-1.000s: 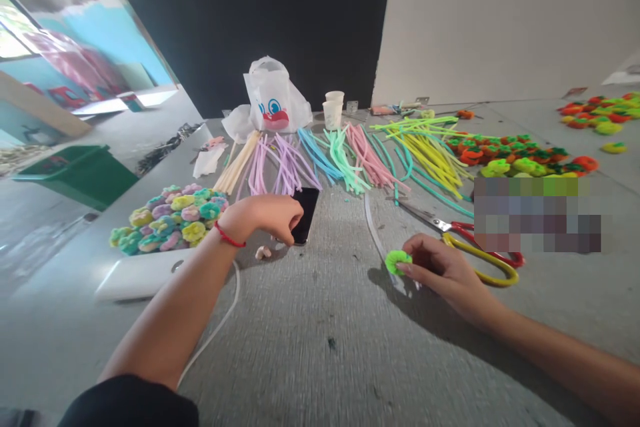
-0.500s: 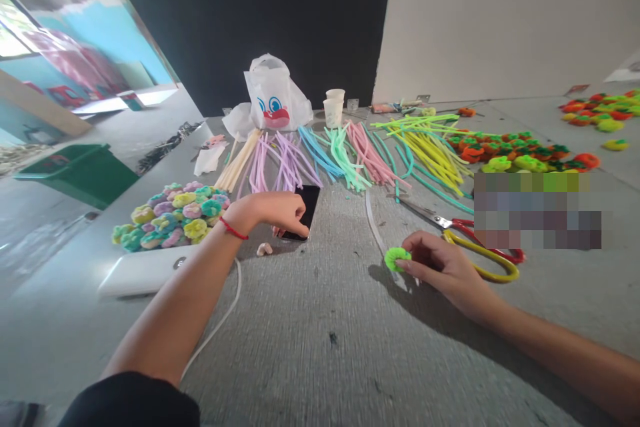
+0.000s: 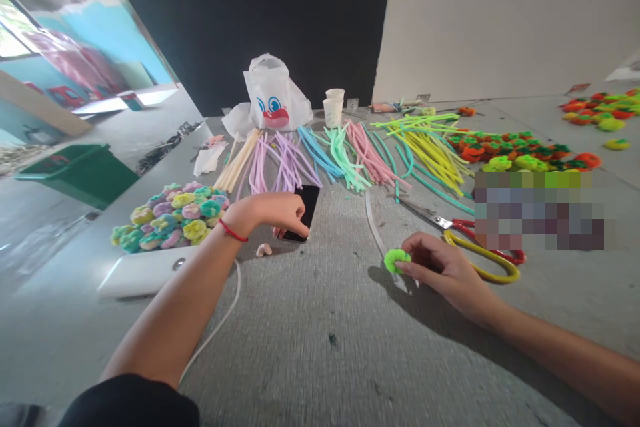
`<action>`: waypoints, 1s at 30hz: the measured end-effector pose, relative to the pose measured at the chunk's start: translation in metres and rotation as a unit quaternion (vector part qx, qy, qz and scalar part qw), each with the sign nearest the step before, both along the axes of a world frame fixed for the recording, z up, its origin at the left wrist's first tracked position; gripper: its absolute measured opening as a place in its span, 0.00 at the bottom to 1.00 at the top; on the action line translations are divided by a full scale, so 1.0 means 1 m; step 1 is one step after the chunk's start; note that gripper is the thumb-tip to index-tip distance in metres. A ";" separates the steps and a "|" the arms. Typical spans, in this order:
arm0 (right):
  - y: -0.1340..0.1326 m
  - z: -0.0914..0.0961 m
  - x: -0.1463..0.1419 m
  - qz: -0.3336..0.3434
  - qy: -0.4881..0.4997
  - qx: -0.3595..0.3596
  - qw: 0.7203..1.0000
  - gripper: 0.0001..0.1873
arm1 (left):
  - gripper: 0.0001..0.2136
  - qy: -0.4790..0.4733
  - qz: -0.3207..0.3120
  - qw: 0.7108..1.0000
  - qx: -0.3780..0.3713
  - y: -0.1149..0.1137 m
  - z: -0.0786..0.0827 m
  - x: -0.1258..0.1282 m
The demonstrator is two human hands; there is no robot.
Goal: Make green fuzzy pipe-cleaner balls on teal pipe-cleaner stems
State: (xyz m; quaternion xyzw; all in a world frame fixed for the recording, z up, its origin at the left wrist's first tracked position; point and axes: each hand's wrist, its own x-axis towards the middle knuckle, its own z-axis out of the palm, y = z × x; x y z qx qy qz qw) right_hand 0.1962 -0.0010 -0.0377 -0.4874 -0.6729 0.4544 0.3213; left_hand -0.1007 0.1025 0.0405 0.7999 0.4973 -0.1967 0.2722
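Grey desk (image 3: 280, 353), backed by black panel (image 3: 240, 13) and pale wall (image 3: 500, 20)
A blue wall (image 3: 117, 27) was seen beside a bright window (image 3: 10, 40).

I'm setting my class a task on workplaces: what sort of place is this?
Probably a small handicraft workspace: bundles of fuzzy coloured stems lie fanned out, large scissors rest near the right hand, and a pile of fluffy flower shapes sits on the left.

Ring (image 3: 397, 260), 4 o'clock: fuzzy, matt. Phone (image 3: 311, 203), 7 o'clock of centre: dark, smooth, glossy. Scissors (image 3: 442, 221), 3 o'clock: metal blades (image 3: 423, 213), smooth plastic-looking handles (image 3: 514, 274). Bag (image 3: 273, 97), 11 o'clock: thin translucent plastic, creased. Cups (image 3: 333, 113), 12 o'clock: matt, paper-like. Flowers (image 3: 170, 220), 9 o'clock: plush. Table (image 3: 320, 320): matt, finely streaked.
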 end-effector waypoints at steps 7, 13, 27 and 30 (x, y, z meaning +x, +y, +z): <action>0.000 0.002 -0.001 -0.003 0.002 0.009 1.000 0.14 | 0.12 -0.016 0.016 0.999 -0.026 0.001 0.001 -0.001; 0.000 0.003 0.000 -0.003 -0.001 0.011 1.000 0.14 | 0.12 -0.092 0.026 0.988 -0.118 0.012 -0.004 -0.015; -0.001 0.003 0.000 -0.009 0.006 0.018 1.000 0.14 | 0.13 -0.129 0.071 0.977 -0.154 0.018 -0.008 -0.019; -0.001 0.003 0.000 -0.007 0.007 0.020 1.000 0.13 | 0.14 -0.116 0.085 0.979 -0.142 0.017 -0.009 -0.016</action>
